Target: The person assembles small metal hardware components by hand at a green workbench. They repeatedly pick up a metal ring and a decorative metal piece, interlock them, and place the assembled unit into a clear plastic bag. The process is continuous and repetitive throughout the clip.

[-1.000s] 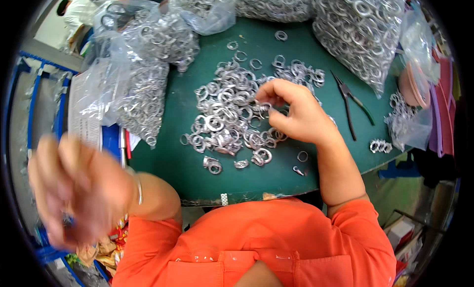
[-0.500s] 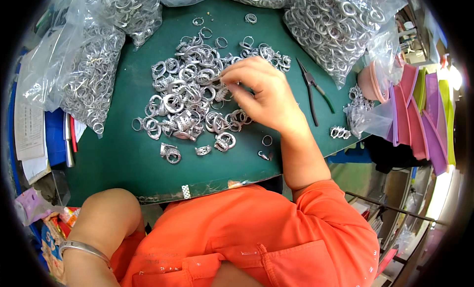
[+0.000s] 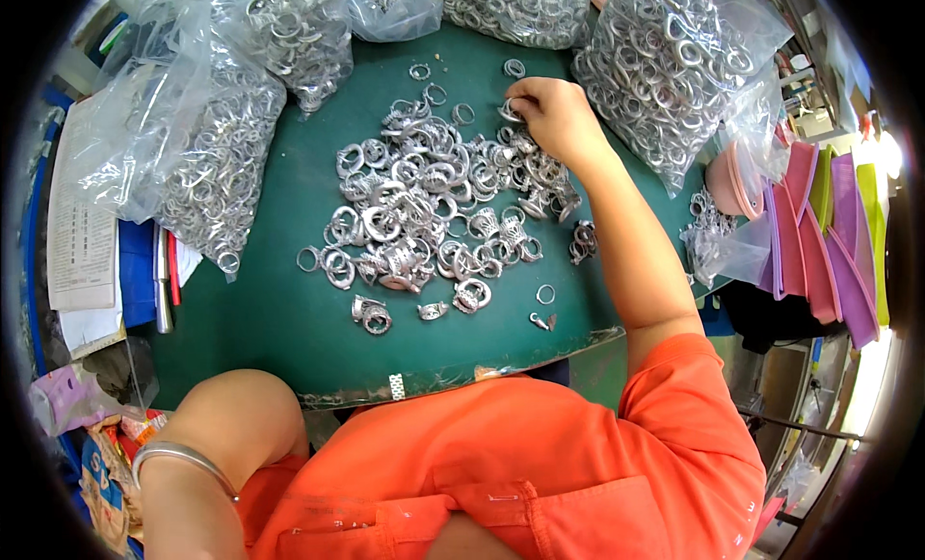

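Note:
My right hand (image 3: 562, 117) is at the far right of the heap, its thumb and fingers pinching a silver-grey ring (image 3: 510, 110). Below and left of it spreads a loose pile of metal rings (image 3: 414, 184), many with ornate or openwork tops. A few separate rings lie toward the near edge, among them a paired cluster (image 3: 372, 314), a wide band (image 3: 433, 311) and a thin plain ring (image 3: 546, 294). My left arm, with a metal bangle (image 3: 185, 454) on it, bends at the lower left; its hand is out of view. My right forearm covers where the pliers lay.
Clear plastic bags full of rings stand along the back, at left (image 3: 217, 165) and right (image 3: 655, 74). A pink cup (image 3: 729, 182) and a small bag of pieces (image 3: 711, 228) sit at the right edge. Papers (image 3: 92, 233) lie left of the green tabletop (image 3: 241, 329).
My right hand has moved from the middle of the pile to its far right and now holds a ring there. The view has shifted, so the tabletop appears lower and further right.

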Demonstrator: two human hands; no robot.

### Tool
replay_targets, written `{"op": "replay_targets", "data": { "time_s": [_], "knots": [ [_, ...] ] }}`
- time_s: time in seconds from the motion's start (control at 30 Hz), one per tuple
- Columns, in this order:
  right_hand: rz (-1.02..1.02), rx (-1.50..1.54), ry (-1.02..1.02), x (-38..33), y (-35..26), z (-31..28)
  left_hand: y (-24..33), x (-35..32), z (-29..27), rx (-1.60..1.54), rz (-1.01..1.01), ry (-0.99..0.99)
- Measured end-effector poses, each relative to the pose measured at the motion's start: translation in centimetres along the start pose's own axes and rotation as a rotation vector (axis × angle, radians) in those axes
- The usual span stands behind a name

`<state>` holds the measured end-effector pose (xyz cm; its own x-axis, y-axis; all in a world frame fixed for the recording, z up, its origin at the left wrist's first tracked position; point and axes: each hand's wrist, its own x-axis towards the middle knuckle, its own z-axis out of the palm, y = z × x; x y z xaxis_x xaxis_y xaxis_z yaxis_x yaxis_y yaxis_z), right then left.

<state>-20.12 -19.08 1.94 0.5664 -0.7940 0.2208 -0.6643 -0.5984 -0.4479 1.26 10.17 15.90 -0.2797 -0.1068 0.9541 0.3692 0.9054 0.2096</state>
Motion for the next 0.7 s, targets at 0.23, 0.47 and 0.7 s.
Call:
{"op": "replay_targets", "data": {
  "time_s": [0.23,0.47,0.7],
  "knots": [
    [0.158,0.791,0.032,-2.1,-3.2,-4.3,-1.8,0.4,0.8,-0.152,-0.064,0.062],
    [-0.575,-0.236,1.125,4.1,-3.4,-17.4,-2.7,1.9,-0.1,0.040,0.209,-0.081],
    [-0.284,-0.634,0.771,5.8,0.9,-22.0,-0.1,0.5,1.3,0.169,0.158,0.181]
  ]
}}
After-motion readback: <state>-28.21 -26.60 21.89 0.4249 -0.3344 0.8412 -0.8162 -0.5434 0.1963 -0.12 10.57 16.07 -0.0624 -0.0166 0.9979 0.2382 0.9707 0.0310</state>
